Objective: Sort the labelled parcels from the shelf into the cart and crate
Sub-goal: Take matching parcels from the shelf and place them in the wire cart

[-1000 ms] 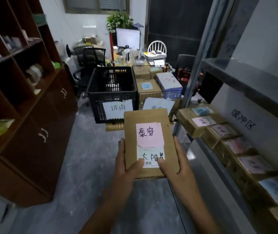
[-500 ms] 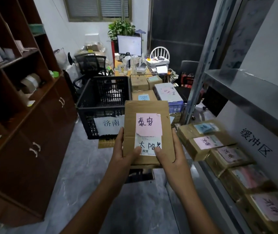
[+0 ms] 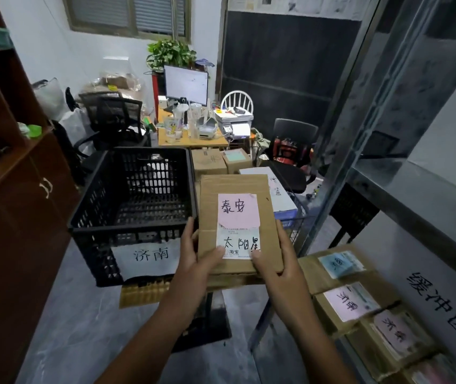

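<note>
Hands hold a flat brown parcel (image 3: 235,189) in the air, its face turned up toward the camera. The left hand (image 3: 193,259) takes the lower left edge, its thumb lying on the face and its fingers curled behind. The right hand (image 3: 276,261) takes the lower right edge in the same way, its thumb on the corner of the white label (image 3: 239,242). So each grip is clamped on the parcel. A pink label (image 3: 237,210) handwritten 泰安 sits just above the white one, touching it. The parcel hangs just right of the black crate (image 3: 127,230), which stands on the floor and carries a paper sign (image 3: 154,256) reading 济南. Behind the parcel is the cart (image 3: 294,227), of which only a bit of wire side shows at the parcel's right. Boxes (image 3: 208,162) lie beyond the parcel's top edge. At the right stands the metal shelf (image 3: 415,189), and a row of parcels (image 3: 348,303) with pink and blue labels lies on its lower level, touching one another, under black characters on the wall (image 3: 440,303). A brown cabinet (image 3: 27,203) fills the left side. Farther back, a cluttered tabletop (image 3: 190,139) bears a monitor (image 3: 186,84), with a plant (image 3: 171,54) above it.
</note>
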The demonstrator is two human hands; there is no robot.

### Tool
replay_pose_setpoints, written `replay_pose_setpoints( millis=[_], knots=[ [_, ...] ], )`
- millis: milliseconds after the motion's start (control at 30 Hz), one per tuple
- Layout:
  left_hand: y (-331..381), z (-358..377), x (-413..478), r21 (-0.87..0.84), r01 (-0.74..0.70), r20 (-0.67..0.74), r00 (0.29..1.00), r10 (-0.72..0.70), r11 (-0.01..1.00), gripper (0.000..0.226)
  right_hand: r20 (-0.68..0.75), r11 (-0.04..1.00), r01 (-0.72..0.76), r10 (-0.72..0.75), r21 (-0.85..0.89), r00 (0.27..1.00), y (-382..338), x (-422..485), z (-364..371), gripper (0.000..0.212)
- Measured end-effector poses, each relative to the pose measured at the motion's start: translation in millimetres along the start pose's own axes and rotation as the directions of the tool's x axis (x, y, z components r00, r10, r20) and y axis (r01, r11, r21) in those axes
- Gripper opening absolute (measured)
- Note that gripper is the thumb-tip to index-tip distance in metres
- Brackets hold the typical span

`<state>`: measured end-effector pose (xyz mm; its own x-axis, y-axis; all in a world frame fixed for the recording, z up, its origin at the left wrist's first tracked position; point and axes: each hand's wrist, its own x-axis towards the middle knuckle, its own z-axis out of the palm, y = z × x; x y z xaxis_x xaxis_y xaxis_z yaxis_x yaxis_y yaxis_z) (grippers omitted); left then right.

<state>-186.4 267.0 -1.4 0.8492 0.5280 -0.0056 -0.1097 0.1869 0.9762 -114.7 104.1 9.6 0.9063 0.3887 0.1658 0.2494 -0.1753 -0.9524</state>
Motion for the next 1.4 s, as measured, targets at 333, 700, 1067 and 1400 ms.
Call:
replay_pose_setpoints(
  millis=[333,700,1067,1400],
  knots=[
    [1.8,-17.9,135.8,-0.053,0.096,0.038,0.995,-0.094,0.994,0.063,0.015,0.987,-0.064,0.067,-0.147,0.998,4.8,138.3,37.2,0.070],
    [-17.7,-6.9,250.4,0.115,0.173,-0.117,0.980,-0.160,0.978,0.087,0.124,0.969,-0.128,0.157,-0.213,0.980,44.9,264.1,49.9,0.064],
    [-29.4,4.1,324.8,0.358,0.230,-0.303,0.945,-0.121,0.905,0.056,0.248,0.909,-0.055,0.170,-0.412,0.954,87.3,339.7,69.5,0.076],
    [-33.9,-1.3,342.4,0.612,0.160,-0.252,0.968,-0.001,0.775,0.066,0.239,0.858,0.002,0.141,-0.513,0.961,102.4,366.8,74.1,0.094]
  ],
)
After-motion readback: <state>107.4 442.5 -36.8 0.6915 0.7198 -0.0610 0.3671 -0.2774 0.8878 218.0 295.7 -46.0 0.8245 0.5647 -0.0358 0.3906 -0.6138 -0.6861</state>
